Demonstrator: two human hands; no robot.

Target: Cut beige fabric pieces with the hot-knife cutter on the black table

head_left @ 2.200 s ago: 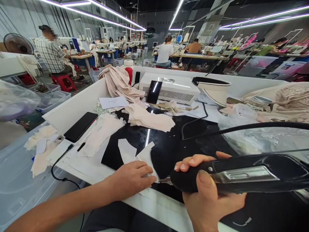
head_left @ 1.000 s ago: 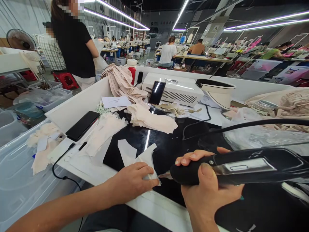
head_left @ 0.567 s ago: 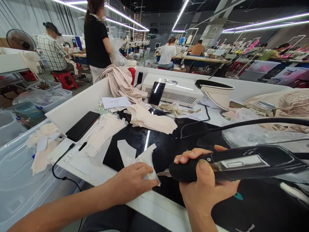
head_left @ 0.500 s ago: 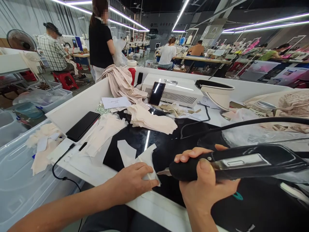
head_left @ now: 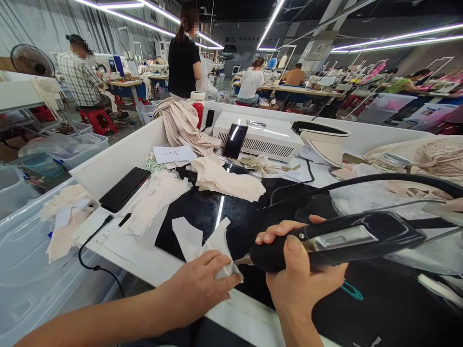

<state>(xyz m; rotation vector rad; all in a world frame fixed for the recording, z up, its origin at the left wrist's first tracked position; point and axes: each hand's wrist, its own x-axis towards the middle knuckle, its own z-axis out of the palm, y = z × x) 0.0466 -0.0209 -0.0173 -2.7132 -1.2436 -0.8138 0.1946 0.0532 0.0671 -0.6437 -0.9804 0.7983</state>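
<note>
My left hand [head_left: 197, 284] presses on a small white cut fabric piece [head_left: 219, 237], its thumb and fingers gathered over the lower end. Part of that piece is hidden under the hand. Another pale cut piece [head_left: 188, 236] lies against it on the left. My right hand [head_left: 300, 279] is wrapped around a black corded hand tool [head_left: 342, 243] with a metal panel on its side. The tool's narrow metal tip [head_left: 244, 260] points left and meets the edge of the fabric by my left fingers.
Stacks of beige pieces [head_left: 227, 179] lie on the black work surface [head_left: 249, 217]. Two phones, one flat [head_left: 125, 189] and one propped [head_left: 235, 140], stand near a white vented box [head_left: 260, 135]. A thick cable [head_left: 383, 177] arches at right. A teal object [head_left: 351, 290] lies below the tool.
My right hand has brought the tool slightly left, its tip now at the fabric edge. The fabric pieces have shifted a little. A standing person in the background moved right.
</note>
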